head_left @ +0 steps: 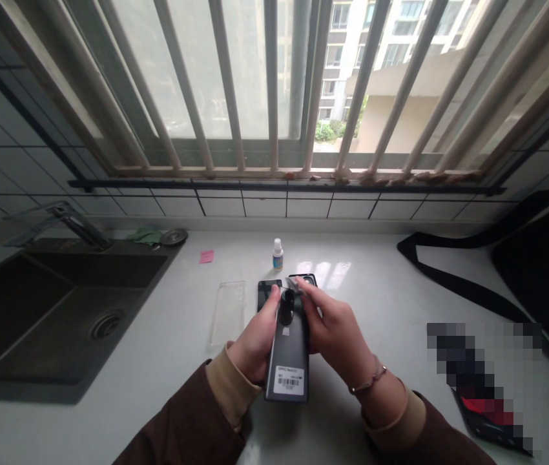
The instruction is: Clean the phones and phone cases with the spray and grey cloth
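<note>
My left hand [258,339] is wrapped round the left side of a dark grey smartphone [288,355], back side up. The phone has an oval black camera bump and a white barcode label near its lower end. A small greyish crumpled piece, like a wipe or cloth [294,285], is pinched in the fingers of my right hand [335,320] by the phone's top right corner. Beyond the phone lie a second, dark phone [269,285] and another with round lenses [310,279], both partly hidden. Left of them rests a clear phone case [228,310].
A small white-capped bottle [278,257] stands behind the phones, with a pink note [206,257] to its left. The dark sink [61,381] and faucet [81,226] are at left. A black strap [468,290] and bag [540,258] lie at right, near a blurred-out item [482,387].
</note>
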